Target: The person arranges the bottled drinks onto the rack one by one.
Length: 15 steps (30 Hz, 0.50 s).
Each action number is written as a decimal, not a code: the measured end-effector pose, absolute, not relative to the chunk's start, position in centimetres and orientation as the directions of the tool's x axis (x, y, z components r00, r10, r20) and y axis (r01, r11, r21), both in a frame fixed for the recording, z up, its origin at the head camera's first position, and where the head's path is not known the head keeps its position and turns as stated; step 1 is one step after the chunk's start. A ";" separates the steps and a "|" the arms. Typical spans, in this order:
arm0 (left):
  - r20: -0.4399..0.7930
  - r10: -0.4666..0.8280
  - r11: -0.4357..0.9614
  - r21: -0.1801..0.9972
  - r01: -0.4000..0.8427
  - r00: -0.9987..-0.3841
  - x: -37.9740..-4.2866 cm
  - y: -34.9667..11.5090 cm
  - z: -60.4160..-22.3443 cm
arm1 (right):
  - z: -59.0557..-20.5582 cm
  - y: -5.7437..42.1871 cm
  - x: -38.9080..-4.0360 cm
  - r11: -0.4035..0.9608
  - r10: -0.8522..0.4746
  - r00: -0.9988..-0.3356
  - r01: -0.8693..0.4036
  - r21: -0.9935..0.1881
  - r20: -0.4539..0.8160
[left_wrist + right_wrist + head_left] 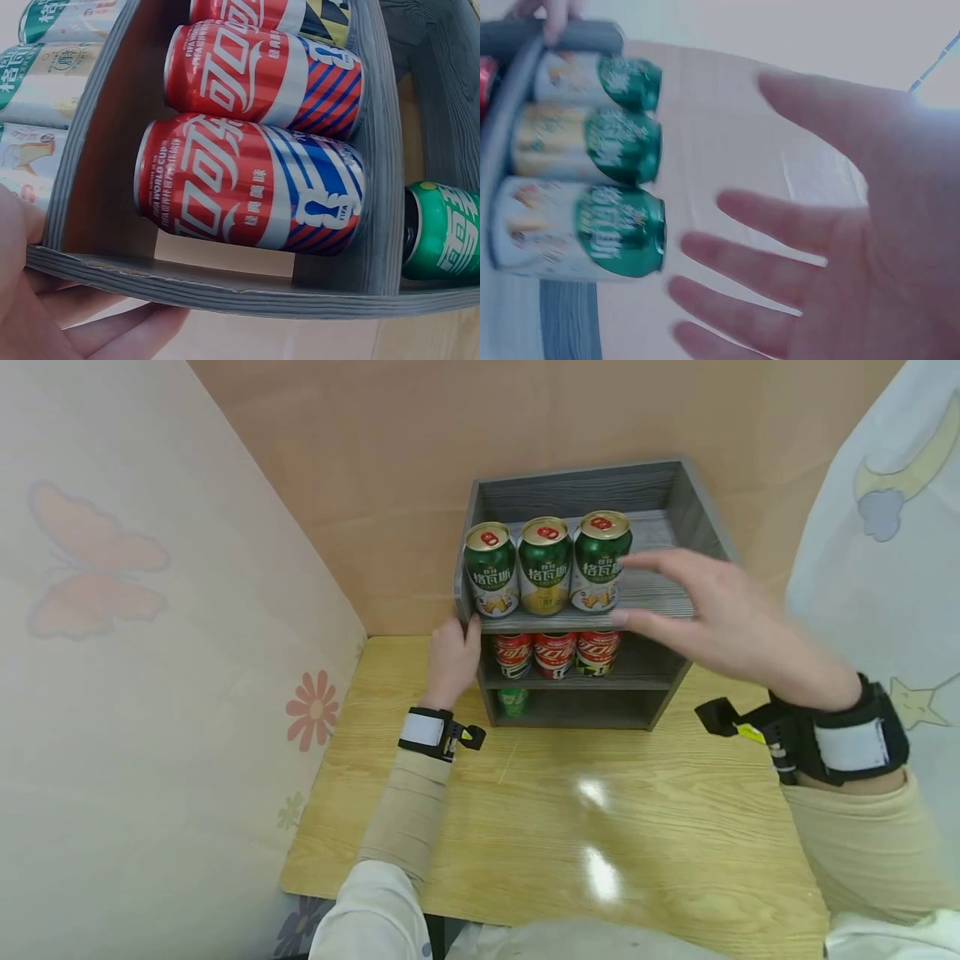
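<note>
A small grey wooden shelf [577, 622] stands against the back wall. On its top level three green kvass cans [546, 566] are lined up from the left side. My left hand [453, 658] grips the shelf's left side panel; in the left wrist view its fingers [142, 330] lie on the outer face. Beside the rightmost kvass can [600, 564], my right hand [738, 614] is held with thumb and fingers spread. In the right wrist view a gap separates its fingers [757, 262] from the cans.
On the middle level stand three red cola cans [555, 654]. A green can [513, 702] sits at the left of the bottom level. The wooden table [585, 818] extends in front, with a patterned curtain [150, 693] to the left and another [877, 568] to the right.
</note>
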<state>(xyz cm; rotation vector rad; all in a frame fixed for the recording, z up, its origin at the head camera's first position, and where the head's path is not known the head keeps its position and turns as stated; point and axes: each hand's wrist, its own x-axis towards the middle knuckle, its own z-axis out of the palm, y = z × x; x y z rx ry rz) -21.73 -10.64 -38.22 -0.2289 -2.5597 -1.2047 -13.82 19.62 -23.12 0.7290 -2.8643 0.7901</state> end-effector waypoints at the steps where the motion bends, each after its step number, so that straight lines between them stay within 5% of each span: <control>1: 0.330 0.020 0.638 0.723 0.266 -0.944 -21.8 -10.7 -38.1 | -22.3 19.7 -14.7 0.762 -0.408 -0.890 -0.454 -0.461 0.202; 12: 0.204 0.119 0.663 0.712 0.231 -0.972 -22.7 -11.8 -36.7 | -21.2 19.6 -27.1 0.886 -0.316 -0.947 -0.316 -0.338 0.057; 15: 0.050 0.235 0.634 0.749 0.192 -0.971 -22.7 -13.7 -35.0 | -21.3 19.4 -28.2 0.915 -0.293 -0.955 -0.271 -0.299 -0.031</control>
